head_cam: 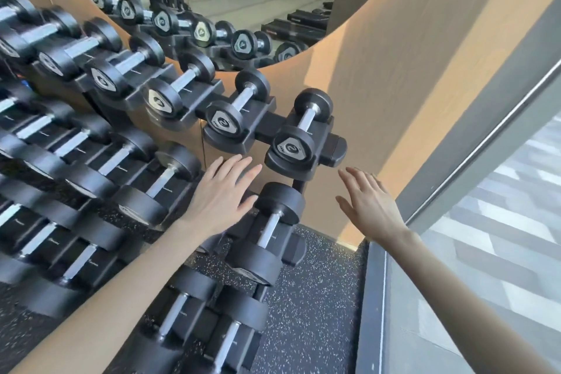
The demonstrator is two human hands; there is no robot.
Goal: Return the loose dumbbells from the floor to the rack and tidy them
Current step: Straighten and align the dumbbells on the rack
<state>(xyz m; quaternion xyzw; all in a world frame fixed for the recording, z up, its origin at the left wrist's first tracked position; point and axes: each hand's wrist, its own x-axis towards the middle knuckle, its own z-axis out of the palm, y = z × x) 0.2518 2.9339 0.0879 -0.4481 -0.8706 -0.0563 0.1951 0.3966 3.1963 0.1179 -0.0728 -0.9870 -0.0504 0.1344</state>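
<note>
A tiered black dumbbell rack [334, 147] runs from upper left to centre, each cradle holding a black dumbbell with a steel handle. The rightmost top dumbbell [300, 127] carries a silver badge marked 2, and its neighbour [235, 109] sits one cradle to the left. Below them lies a larger dumbbell [270, 231] on the middle tier's right end. My left hand [223, 194] is flat with spread fingers, just left of that dumbbell's far head. My right hand [368, 202] hovers with straight fingers to the right of the rack, holding nothing.
A speckled black rubber floor [309, 307] lies right of the rack. A tan wall [394, 70] with a curved mirror [249, 3] stands behind it. A grey window frame and sill [373, 297] bound the right side. More dumbbells [194, 319] fill the lowest tier.
</note>
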